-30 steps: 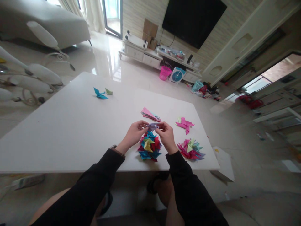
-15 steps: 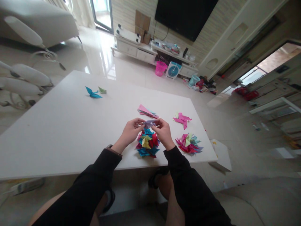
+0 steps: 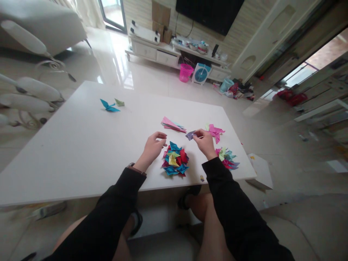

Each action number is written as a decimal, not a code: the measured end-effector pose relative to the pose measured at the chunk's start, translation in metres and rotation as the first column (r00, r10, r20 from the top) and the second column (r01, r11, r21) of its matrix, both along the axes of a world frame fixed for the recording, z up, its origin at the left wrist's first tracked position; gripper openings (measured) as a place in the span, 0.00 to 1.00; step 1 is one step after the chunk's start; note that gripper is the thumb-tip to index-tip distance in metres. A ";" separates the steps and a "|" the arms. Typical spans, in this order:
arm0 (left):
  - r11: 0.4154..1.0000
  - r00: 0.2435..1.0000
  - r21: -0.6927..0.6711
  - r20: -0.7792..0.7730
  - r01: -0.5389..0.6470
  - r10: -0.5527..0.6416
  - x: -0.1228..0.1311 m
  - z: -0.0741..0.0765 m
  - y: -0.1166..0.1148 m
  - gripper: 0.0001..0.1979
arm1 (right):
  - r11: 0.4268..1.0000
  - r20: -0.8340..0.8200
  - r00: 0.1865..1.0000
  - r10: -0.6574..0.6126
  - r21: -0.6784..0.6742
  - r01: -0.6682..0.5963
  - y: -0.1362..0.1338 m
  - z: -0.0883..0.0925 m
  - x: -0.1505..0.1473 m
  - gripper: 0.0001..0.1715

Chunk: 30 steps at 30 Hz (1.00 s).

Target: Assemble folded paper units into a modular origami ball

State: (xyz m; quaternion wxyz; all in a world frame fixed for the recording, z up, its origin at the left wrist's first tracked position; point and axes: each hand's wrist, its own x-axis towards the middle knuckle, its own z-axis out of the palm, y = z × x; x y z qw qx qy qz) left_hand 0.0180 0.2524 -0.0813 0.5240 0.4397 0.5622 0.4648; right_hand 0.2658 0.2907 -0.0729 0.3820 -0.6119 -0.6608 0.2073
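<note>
Pinched in the fingers of my right hand (image 3: 204, 141) is a small purple folded paper piece (image 3: 190, 136), held above the table. My left hand (image 3: 154, 146) holds nothing; its fingers are apart and bent, just left of a round cluster of folded paper (image 3: 175, 159) in blue, red, yellow and pink. Behind the hands lies a fanned stack of folded paper strips (image 3: 172, 125), pink on top. Pink folded pieces (image 3: 216, 132) lie beyond my right hand. A second multicoloured pile of folded paper (image 3: 228, 157) is partly covered by my right sleeve.
The white table (image 3: 89, 152) spans the view. A blue paper crane (image 3: 109, 106) and a green folded piece (image 3: 119, 102) sit at its far left. White metal-framed chairs (image 3: 35, 88) stand to the left. Beyond are a pink basket (image 3: 186, 73) and a fan (image 3: 201, 74).
Both hands held the purple paper over the cluster before. The left hand has let go, and the right hand has carried the paper to the right.
</note>
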 end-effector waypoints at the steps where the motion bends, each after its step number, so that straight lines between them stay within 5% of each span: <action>1: 1.000 1.000 -0.005 0.000 -0.002 0.002 0.000 0.001 0.000 0.13 | 0.999 0.087 0.996 -0.036 -0.001 0.036 0.004 -0.003 0.013 0.07; 8: 1.000 1.000 -0.015 0.023 -0.002 0.002 -0.003 0.005 0.000 0.11 | 0.944 0.609 0.776 -0.163 -0.134 0.303 0.013 -0.017 0.086 0.12; 15: 1.000 1.000 -0.026 0.021 0.003 -0.003 -0.008 0.001 0.000 0.10 | 0.877 0.800 0.591 -0.103 -0.208 0.434 0.010 -0.032 0.116 0.13; 30: 0.999 1.000 -0.042 0.000 0.014 -0.014 -0.006 -0.002 0.003 0.10 | 0.839 0.830 0.550 0.095 -0.364 0.404 0.007 -0.038 0.134 0.16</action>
